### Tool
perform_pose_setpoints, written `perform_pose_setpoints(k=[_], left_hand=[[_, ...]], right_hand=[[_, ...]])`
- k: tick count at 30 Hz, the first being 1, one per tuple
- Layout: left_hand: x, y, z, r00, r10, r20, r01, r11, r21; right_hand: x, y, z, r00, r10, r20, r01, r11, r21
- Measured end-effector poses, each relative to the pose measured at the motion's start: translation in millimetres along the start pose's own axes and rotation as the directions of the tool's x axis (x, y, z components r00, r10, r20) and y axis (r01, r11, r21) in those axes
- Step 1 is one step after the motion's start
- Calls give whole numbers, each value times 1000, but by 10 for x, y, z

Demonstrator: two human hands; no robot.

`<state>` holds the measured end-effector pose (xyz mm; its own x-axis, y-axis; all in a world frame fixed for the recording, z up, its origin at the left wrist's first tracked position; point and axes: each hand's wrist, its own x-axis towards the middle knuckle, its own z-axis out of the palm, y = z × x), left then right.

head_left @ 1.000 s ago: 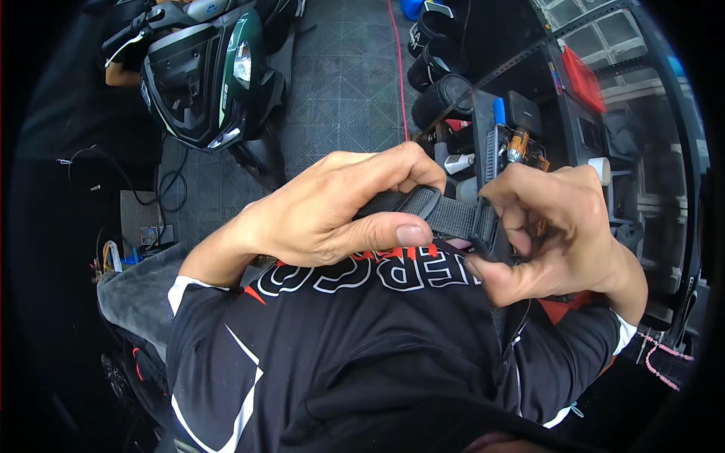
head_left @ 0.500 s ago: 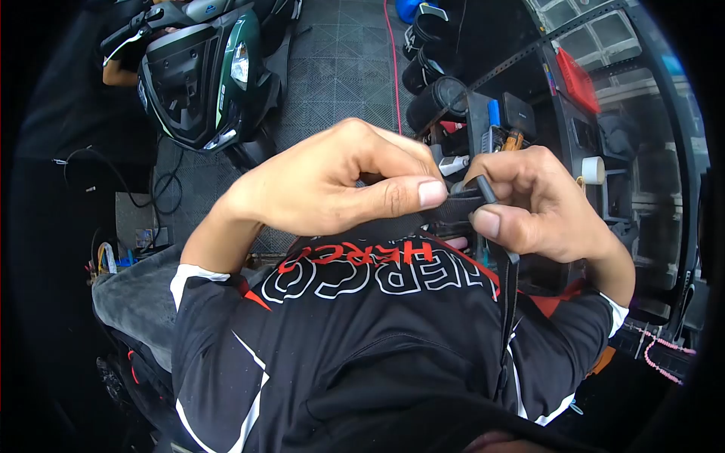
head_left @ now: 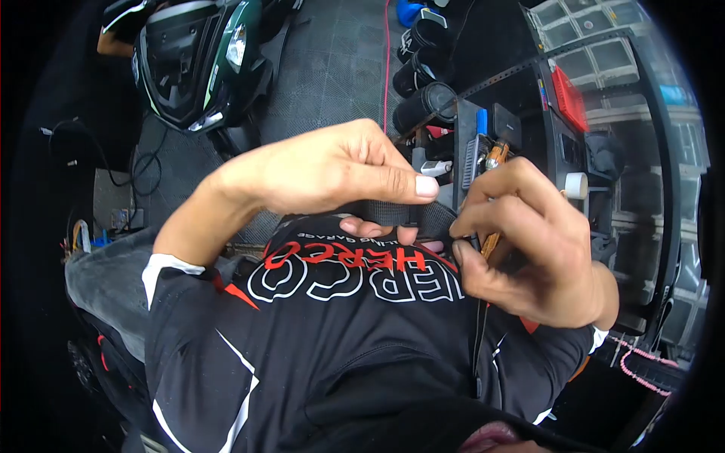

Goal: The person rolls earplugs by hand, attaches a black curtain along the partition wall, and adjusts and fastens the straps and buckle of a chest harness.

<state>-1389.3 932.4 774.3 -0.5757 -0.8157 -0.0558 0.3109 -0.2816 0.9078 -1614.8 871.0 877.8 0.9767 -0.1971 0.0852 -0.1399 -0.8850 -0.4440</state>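
Note:
A black webbing strap (head_left: pixel 436 219) stretches between my two hands in front of my chest. My left hand (head_left: pixel 332 174) is closed on it, thumb on top and some fingertips showing below the webbing. A small dark slider or buckle piece (head_left: pixel 410 223) sits on the strap near those fingertips. At the strap's right end, my right hand (head_left: pixel 532 245) has its thumb and fingers pinched together around a small dark piece, mostly hidden by the fingers. Under both hands lies my black shirt (head_left: pixel 362 325) with red and white lettering.
A dark green scooter (head_left: pixel 204 68) stands ahead on the left, with another person's arm (head_left: pixel 115 44) beside it. Black buckets (head_left: pixel 423 106) line the floor to the right. A tool shelf (head_left: pixel 470 124) holds brushes and a red tray (head_left: pixel 568 98). A grey cloth-covered seat (head_left: pixel 113 283) is at left.
My right hand has moved down and slightly left, and its fingers have curled closer around the strap end. My left hand has shifted slightly left, with fingertips now visible below the strap.

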Motion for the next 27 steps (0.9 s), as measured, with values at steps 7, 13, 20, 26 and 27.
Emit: perform_pose_setpoints(k=[7,13,20,26,27], left_hand=[[-20,-19,1,998,32,45,-34,998,55],[-43,-42,30,996,94,8,-94,984,149],[-103,-69,78,984,179,-2,-170,940,295],[-137,-71,41,983,178,-39,-160,944,289],[-142,-77,27,982,188,-20,-175,945,277]], right_hand=[[-18,-252,44,986,168,10,-167,983,-82],[-55,-307,91,990,139,2,-137,975,-174],[-46,-350,61,987,156,22,-152,980,-126],[-34,-370,152,1000,5,16,0,943,-331],[-28,-375,140,999,-1,41,16,939,-344]])
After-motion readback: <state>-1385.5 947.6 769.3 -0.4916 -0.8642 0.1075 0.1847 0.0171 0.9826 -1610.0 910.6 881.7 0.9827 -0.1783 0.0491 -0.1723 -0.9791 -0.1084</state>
